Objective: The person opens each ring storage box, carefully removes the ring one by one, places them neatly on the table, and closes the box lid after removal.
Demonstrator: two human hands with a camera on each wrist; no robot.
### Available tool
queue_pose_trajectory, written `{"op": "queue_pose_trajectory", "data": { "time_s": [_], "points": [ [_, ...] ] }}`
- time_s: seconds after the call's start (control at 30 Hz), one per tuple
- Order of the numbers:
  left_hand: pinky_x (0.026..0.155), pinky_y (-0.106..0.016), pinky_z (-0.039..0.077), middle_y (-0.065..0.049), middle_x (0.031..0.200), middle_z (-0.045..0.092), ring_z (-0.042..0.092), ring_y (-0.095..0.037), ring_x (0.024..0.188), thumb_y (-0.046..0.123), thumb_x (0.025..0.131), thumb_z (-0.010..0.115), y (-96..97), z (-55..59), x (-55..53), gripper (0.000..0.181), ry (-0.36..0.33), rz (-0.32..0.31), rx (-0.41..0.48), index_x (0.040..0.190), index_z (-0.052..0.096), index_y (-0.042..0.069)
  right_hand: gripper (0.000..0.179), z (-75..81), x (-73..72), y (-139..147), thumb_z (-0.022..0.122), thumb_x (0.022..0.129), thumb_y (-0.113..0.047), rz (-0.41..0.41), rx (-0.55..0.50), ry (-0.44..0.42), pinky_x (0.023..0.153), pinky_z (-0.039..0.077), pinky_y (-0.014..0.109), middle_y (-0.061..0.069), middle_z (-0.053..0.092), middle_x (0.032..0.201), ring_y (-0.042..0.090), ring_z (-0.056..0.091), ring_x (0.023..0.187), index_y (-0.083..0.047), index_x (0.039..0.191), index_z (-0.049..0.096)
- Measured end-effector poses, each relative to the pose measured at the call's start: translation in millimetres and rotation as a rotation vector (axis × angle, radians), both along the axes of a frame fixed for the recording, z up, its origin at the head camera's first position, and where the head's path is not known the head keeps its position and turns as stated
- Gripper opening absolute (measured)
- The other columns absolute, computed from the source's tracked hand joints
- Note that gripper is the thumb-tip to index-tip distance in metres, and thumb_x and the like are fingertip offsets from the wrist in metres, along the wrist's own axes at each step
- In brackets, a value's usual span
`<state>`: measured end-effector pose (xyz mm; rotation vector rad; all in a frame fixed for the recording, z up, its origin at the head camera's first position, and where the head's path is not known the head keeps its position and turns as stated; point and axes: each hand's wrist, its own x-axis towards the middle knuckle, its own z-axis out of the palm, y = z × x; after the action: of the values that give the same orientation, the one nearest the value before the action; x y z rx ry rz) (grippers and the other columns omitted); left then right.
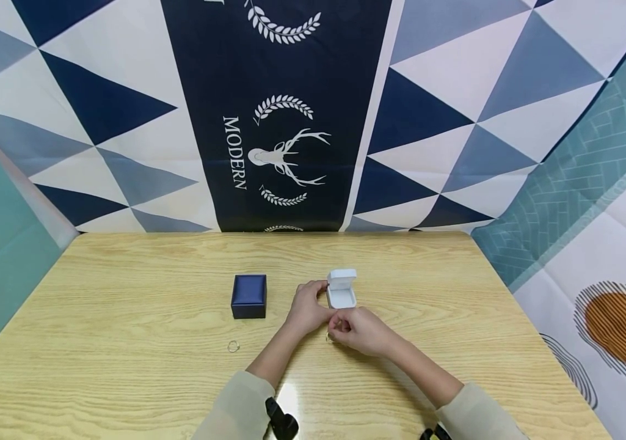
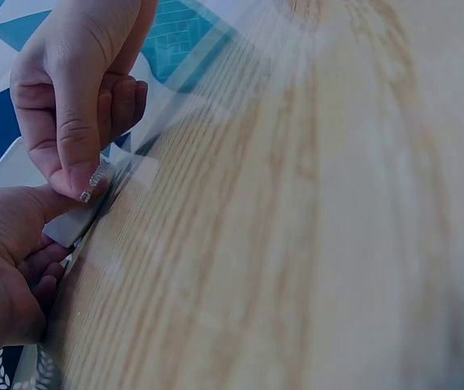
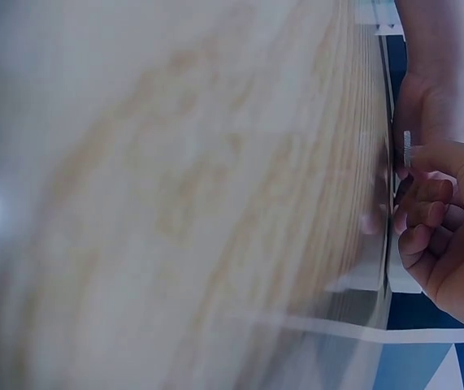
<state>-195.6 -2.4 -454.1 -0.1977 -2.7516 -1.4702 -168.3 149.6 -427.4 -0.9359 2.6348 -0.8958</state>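
Note:
A small white ring box (image 1: pixel 341 278) stands on the table with its lid raised. My left hand (image 1: pixel 308 308) holds it from the left side, thumb at the front and fingers toward the back. Just in front of the box, my right hand (image 1: pixel 364 333) pinches a ring (image 1: pixel 328 338) between thumb and finger. In the left wrist view, a row of small sparkling stones shows on this ring (image 2: pixel 99 173); the right wrist view shows the ring (image 3: pixel 407 149) edge-on at the fingertips. The right fingertips are close to the left thumb; whether they touch is unclear.
A closed dark blue box (image 1: pixel 249 289) sits left of the hands. Nearer to me, a second ring (image 1: pixel 233 346) lies on the wooden table (image 1: pixel 126 342). Patterned cloth (image 1: pixel 291 122) hangs behind the table's far edge.

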Motion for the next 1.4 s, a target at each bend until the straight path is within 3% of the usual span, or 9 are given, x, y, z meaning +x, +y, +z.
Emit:
{"op": "queue_pose_trajectory", "data": {
  "time_s": [0.3,1.4],
  "points": [
    [0.098,-0.041,0.041,-0.01,0.118,0.063,0.048,-0.025,0.109,0.021,0.067,0.084,-0.5,-1.0,0.2,0.061,0.002,0.002,0.002,0.12,0.06,0.002,0.007,0.0,0.1,-3.0,0.064,0.085,-0.012,0.017,0.026,0.064,0.05,0.038,0.015,-0.01,0.053,0.059,-0.005,0.04,0.053,-0.01,0.078,0.066],
    [0.098,-0.041,0.042,-0.01,0.118,0.062,0.049,-0.025,0.109,0.022,0.066,0.084,-0.1,-1.3,-0.2,0.062,0.003,0.007,-0.003,0.12,0.06,0.002,0.008,-4.7,0.6,-8.4,0.065,0.085,-0.01,0.012,0.066,0.143,0.053,0.04,0.015,-0.007,0.06,0.062,-0.005,0.043,0.055,-0.008,0.078,0.068]
  ]
}}
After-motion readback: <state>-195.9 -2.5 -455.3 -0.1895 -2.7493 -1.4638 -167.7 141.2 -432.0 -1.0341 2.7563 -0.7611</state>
